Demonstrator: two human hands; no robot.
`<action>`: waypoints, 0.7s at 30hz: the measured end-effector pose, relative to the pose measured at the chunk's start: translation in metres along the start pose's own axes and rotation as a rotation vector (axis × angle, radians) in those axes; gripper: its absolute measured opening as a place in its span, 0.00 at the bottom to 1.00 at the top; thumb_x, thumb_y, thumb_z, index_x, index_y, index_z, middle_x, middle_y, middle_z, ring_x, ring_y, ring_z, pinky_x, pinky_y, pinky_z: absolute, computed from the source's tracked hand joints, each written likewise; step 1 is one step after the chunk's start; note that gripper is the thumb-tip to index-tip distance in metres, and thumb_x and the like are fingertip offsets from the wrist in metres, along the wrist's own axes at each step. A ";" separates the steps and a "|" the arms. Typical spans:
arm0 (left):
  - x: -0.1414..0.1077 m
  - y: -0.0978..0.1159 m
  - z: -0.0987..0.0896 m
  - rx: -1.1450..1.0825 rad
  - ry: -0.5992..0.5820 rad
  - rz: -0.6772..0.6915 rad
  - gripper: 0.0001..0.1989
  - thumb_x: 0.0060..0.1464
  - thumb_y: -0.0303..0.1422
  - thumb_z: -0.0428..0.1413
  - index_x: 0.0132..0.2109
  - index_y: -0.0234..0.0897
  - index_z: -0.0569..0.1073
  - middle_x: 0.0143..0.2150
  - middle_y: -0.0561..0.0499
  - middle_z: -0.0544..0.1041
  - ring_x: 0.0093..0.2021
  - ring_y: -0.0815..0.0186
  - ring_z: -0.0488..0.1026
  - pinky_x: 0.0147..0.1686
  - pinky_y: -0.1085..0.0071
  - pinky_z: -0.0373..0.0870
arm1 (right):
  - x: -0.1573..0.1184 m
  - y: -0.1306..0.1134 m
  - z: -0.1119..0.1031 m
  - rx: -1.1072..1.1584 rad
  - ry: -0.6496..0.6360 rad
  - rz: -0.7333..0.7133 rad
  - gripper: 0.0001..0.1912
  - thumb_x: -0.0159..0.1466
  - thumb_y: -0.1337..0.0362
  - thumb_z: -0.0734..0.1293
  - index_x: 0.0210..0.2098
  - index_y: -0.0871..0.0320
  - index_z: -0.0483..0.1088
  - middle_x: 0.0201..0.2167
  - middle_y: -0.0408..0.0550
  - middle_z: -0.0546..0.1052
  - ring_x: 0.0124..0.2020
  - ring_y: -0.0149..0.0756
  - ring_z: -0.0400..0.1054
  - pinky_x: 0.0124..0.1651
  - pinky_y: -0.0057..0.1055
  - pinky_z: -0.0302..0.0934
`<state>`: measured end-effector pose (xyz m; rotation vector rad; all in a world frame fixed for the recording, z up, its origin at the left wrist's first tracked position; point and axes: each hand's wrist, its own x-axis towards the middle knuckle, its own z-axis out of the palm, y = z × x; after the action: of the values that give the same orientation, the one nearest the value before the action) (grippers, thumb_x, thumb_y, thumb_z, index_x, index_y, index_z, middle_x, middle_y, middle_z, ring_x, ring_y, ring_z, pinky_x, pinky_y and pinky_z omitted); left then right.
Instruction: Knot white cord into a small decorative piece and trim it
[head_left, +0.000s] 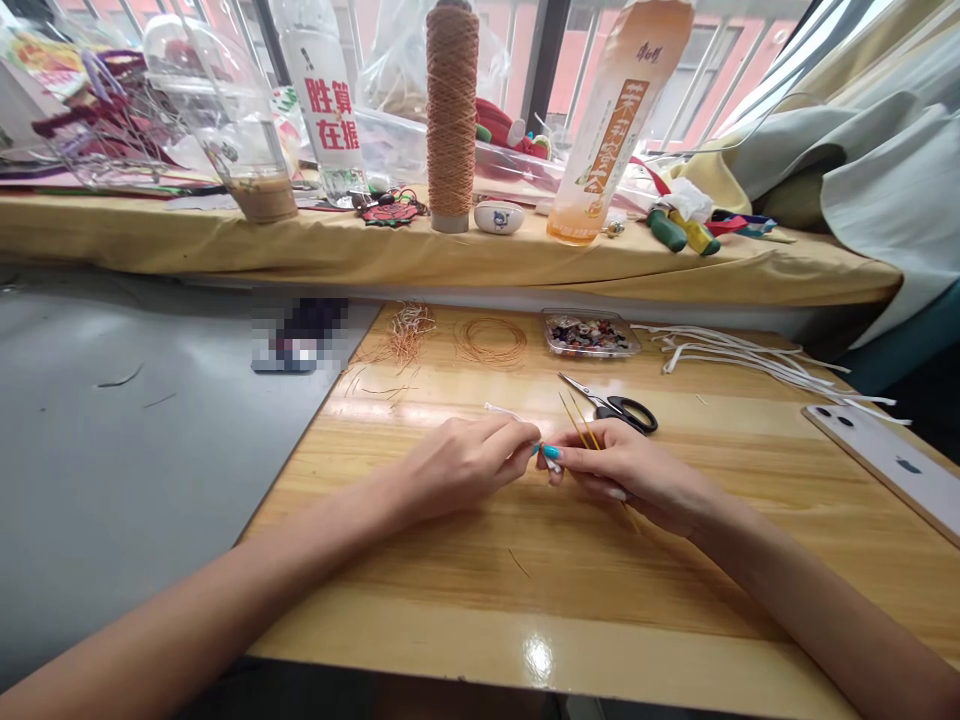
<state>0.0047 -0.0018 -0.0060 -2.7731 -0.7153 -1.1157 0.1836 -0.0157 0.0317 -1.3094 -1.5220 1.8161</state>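
My left hand (472,455) is closed in a pinch at the middle of the wooden table. Its fingertips meet those of my right hand (645,475), which is also closed. Between them is a short white cord (501,411), one end sticking out above my left fingers. A bit of orange thread shows where the fingertips meet, though the fingers hide most of it. Two thin golden sticks or stiff strands (576,415) pass through my right hand and stick out above it. Just beyond that hand lie black-handled scissors (630,411), blades slightly apart.
Behind lie white-tipped orange threads (409,335), a coil of orange thread (491,343), a clear bead box (589,335) and white cords (739,355). A phone (892,465) is at right. A thread spool (451,120) and bottles stand on the cloth-covered ledge (360,250).
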 end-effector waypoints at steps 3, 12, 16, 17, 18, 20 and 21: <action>0.000 0.003 0.001 -0.075 0.046 -0.079 0.06 0.53 0.26 0.45 0.35 0.32 0.66 0.29 0.49 0.73 0.28 0.72 0.69 0.28 0.77 0.67 | 0.000 0.002 0.003 0.009 0.009 -0.018 0.14 0.50 0.56 0.66 0.21 0.63 0.67 0.09 0.33 0.54 0.11 0.17 0.42 0.16 0.24 0.32; 0.001 0.010 -0.001 -0.245 0.051 -0.272 0.05 0.53 0.28 0.46 0.35 0.32 0.66 0.30 0.50 0.73 0.29 0.73 0.70 0.31 0.76 0.68 | -0.002 0.004 0.014 -0.060 0.172 -0.121 0.14 0.51 0.55 0.65 0.23 0.62 0.67 0.11 0.35 0.57 0.13 0.19 0.46 0.15 0.22 0.39; 0.004 0.010 -0.004 -0.335 0.045 -0.294 0.04 0.53 0.27 0.47 0.35 0.32 0.66 0.30 0.50 0.73 0.29 0.73 0.71 0.29 0.78 0.68 | -0.003 0.004 0.016 -0.089 0.208 -0.134 0.14 0.51 0.55 0.65 0.25 0.63 0.67 0.14 0.37 0.60 0.13 0.19 0.47 0.15 0.21 0.41; 0.005 0.010 -0.005 -0.376 0.040 -0.309 0.04 0.52 0.27 0.47 0.35 0.32 0.66 0.29 0.50 0.73 0.29 0.73 0.71 0.29 0.78 0.68 | -0.004 0.003 0.016 -0.100 0.217 -0.144 0.14 0.51 0.55 0.65 0.25 0.62 0.67 0.16 0.38 0.62 0.14 0.19 0.48 0.15 0.21 0.42; 0.005 0.010 -0.005 -0.419 0.033 -0.328 0.03 0.52 0.26 0.48 0.35 0.32 0.65 0.29 0.50 0.73 0.29 0.73 0.71 0.29 0.79 0.68 | -0.004 0.003 0.016 -0.115 0.224 -0.154 0.14 0.51 0.55 0.65 0.25 0.62 0.67 0.17 0.39 0.63 0.14 0.19 0.48 0.15 0.21 0.42; 0.006 0.010 -0.006 -0.490 0.022 -0.363 0.03 0.52 0.26 0.48 0.35 0.31 0.65 0.29 0.50 0.73 0.30 0.74 0.71 0.30 0.79 0.68 | -0.006 0.001 0.016 -0.151 0.227 -0.169 0.14 0.51 0.55 0.65 0.25 0.62 0.67 0.17 0.39 0.62 0.14 0.19 0.48 0.15 0.21 0.42; 0.006 0.009 -0.006 -0.515 0.017 -0.379 0.03 0.52 0.26 0.48 0.35 0.31 0.66 0.29 0.50 0.74 0.29 0.74 0.71 0.30 0.78 0.68 | -0.007 0.000 0.016 -0.169 0.220 -0.174 0.14 0.51 0.55 0.65 0.24 0.61 0.66 0.15 0.38 0.61 0.14 0.20 0.47 0.15 0.21 0.41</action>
<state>0.0085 -0.0093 0.0032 -3.1123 -1.1287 -1.5863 0.1732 -0.0297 0.0335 -1.3567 -1.6379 1.4137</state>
